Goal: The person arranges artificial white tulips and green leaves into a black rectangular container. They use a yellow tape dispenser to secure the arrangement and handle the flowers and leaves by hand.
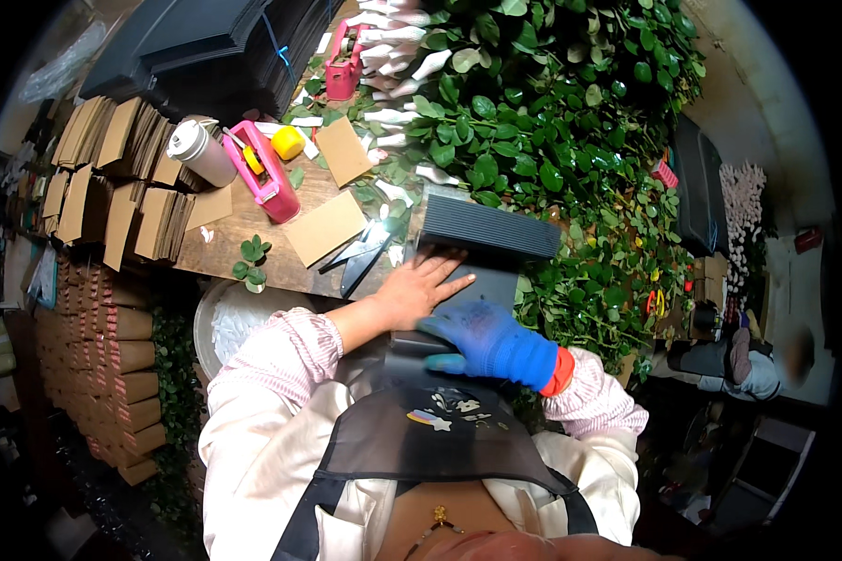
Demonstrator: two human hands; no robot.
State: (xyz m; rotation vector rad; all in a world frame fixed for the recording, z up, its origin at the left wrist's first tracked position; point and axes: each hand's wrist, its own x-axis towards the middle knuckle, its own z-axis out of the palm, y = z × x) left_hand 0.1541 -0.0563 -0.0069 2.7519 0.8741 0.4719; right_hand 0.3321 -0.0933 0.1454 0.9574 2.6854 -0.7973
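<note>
A black corrugated plastic sheet [474,288] lies in front of me at the table's near edge. Its far part stands up as a ribbed black panel [491,230]. My bare left hand [421,286] rests flat on the sheet, fingers spread and their tips close to the foot of the panel. On the nearer part of the sheet is my right hand [485,344] in a blue glove, its fingers stretched leftward and the thumb apart from them. Some motion blur softens the glove. Left of the sheet lie dark-handled scissors [357,262].
Leafy green stems [543,140] with white-wrapped heads [398,47] pile up beyond and to the right. Pink tape dispensers [269,178], a tumbler [201,152], cardboard pieces [326,229] and stacked cardboard [159,224] occupy the left. A white bin [217,327] sits below the table edge.
</note>
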